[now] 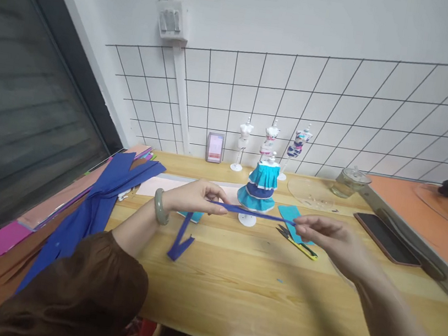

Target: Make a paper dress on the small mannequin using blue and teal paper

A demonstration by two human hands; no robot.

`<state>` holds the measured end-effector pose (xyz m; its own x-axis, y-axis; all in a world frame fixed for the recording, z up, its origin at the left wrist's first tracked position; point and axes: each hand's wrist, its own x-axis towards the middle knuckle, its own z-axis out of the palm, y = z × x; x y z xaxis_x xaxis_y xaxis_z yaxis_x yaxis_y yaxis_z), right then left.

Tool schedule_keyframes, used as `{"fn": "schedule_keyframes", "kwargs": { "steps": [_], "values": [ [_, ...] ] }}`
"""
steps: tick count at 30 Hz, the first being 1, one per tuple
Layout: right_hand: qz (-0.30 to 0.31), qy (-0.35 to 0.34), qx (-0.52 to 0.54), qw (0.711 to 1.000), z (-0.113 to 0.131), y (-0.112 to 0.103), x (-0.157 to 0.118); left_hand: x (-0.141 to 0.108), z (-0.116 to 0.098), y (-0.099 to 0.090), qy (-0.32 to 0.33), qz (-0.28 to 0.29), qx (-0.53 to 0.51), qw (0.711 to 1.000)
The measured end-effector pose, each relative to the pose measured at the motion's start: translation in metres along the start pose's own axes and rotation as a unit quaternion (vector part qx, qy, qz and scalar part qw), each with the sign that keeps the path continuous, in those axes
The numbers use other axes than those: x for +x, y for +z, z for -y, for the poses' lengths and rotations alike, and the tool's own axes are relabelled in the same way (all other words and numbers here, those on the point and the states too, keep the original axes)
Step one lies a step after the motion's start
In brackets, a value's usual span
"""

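Observation:
A narrow dark blue strip (257, 214), paper or fabric, is stretched level between my two hands. My left hand (199, 197), with a green bangle (160, 207) on the wrist, pinches one part of it, and the strip's tail hangs down in a bend below. The other end is pinched in the fingertips of my right hand (319, 231). Just behind the strip stands a small mannequin (263, 187) in a turquoise ruffled dress with a dark blue waist. Yellow-handled scissors (297, 241) lie beside a turquoise piece (290, 215) near my right hand.
Blue sheets (99, 195) lie over a stack of coloured sheets at left. Three small mannequins (270, 138) and a phone (214, 148) stand by the gridded wall. At right are a glass jar (350, 183) and a dark flat device (387, 239).

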<state>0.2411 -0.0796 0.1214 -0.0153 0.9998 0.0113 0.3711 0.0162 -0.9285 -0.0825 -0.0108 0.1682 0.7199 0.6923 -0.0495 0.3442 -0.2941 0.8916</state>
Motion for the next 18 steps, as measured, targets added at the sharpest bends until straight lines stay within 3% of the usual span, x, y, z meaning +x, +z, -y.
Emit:
{"fn": "schedule_keyframes", "kwargs": {
  "steps": [3,9,14,18],
  "values": [
    [0.028,0.041,0.032,0.998,-0.016,-0.007,-0.013,-0.018,0.008,-0.012,-0.051,0.031,0.043,0.997],
    [0.057,0.132,0.068,0.987,-0.047,-0.004,-0.039,-0.057,0.039,-0.027,-0.141,0.009,0.075,0.987],
    [0.092,0.204,0.074,0.972,-0.079,0.004,-0.055,-0.082,0.085,-0.023,-0.183,0.021,0.039,0.982],
    [0.094,0.222,0.063,0.968,-0.091,0.016,-0.056,-0.09,0.128,-0.018,-0.192,0.029,0.069,0.978]
  ]
}}
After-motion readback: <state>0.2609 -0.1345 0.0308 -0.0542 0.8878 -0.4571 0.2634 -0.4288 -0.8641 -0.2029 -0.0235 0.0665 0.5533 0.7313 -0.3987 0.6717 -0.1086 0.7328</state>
